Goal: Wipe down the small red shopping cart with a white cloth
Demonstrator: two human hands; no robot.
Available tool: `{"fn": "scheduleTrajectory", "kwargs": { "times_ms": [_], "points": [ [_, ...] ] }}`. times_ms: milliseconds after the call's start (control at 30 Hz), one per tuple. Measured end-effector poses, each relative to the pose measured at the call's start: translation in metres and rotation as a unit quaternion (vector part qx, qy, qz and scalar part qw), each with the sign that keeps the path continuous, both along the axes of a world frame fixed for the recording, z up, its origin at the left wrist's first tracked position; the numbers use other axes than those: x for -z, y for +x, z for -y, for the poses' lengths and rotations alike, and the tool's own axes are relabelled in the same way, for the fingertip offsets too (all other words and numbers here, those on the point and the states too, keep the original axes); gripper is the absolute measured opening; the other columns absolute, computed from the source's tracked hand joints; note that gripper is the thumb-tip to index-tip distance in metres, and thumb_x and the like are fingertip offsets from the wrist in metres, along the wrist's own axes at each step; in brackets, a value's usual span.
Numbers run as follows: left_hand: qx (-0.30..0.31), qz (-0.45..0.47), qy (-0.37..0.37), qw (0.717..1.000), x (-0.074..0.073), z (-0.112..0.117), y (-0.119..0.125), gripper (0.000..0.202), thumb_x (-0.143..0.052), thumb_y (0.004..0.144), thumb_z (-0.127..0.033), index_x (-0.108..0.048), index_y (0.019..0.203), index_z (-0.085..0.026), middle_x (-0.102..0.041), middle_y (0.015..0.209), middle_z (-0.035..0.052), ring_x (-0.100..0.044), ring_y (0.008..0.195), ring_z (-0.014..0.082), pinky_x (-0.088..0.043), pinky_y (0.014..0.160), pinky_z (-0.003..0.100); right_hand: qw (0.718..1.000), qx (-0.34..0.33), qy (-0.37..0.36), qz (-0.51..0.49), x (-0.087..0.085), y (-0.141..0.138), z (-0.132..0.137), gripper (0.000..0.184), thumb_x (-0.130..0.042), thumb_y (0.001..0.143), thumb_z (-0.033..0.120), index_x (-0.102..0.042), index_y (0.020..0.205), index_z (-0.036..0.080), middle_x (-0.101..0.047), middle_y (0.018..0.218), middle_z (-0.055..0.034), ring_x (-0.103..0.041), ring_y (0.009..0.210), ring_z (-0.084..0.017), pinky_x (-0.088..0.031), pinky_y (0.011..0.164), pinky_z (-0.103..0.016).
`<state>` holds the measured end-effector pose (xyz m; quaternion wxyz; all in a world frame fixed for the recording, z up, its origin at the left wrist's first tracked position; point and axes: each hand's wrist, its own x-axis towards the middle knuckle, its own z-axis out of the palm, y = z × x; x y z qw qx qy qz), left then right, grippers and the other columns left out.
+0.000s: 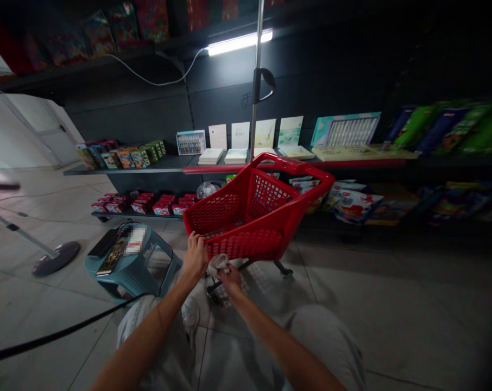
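A red plastic shopping cart (246, 244) stands on the floor in front of me, its handle toward the right and its basket hollow as far as I can see. My left hand (196, 254) is closed over the rim at the cart's near left corner. Just to the right and lower, my right hand (231, 281) grips a crumpled pale cloth (219, 264) against the outside of the basket's lower edge. Part of the cloth is hidden by my fingers. Beneath the basket, the dark wheel frame shows.
A blue-grey stool (148, 260) with a phone (111, 258) and other items stands at left. Behind the cart, a dark shelf (148, 167) holds boxes, books and snack bags. A metal pole (254, 125) rises before it. A round stand base (56, 259) rests far left.
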<state>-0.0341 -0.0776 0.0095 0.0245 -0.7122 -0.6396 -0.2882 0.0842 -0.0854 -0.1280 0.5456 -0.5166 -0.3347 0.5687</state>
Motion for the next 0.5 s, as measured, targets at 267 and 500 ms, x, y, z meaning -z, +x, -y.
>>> {"fn": "scheduleTrajectory", "kwargs": {
  "times_ms": [267,500],
  "points": [
    [-0.006,-0.011,0.033,0.999,0.006,-0.001,-0.002,0.025,-0.044,0.101,-0.019,-0.057,0.123,-0.02,-0.052,0.146,0.0137,-0.041,0.149,0.0288,-0.058,0.108,0.045,0.985,-0.013,-0.088,-0.151,-0.005,0.014,-0.002,0.041,-0.088,0.048,0.035,-0.068,0.08,0.019,-0.074,0.076,-0.0019,-0.07,0.07,-0.02,-0.055,0.061,-0.028],
    [0.021,0.009,0.024,0.999,0.005,-0.001,-0.006,0.023,-0.042,0.105,-0.026,-0.057,0.121,-0.021,-0.051,0.146,0.0133,-0.041,0.148,0.0302,-0.06,0.103,0.047,0.961,0.204,-0.06,-0.178,-0.02,0.107,-0.052,0.03,-0.078,0.054,0.028,-0.059,0.076,0.021,-0.069,0.071,0.0038,-0.068,0.066,-0.014,-0.057,0.063,-0.024]
  ]
}}
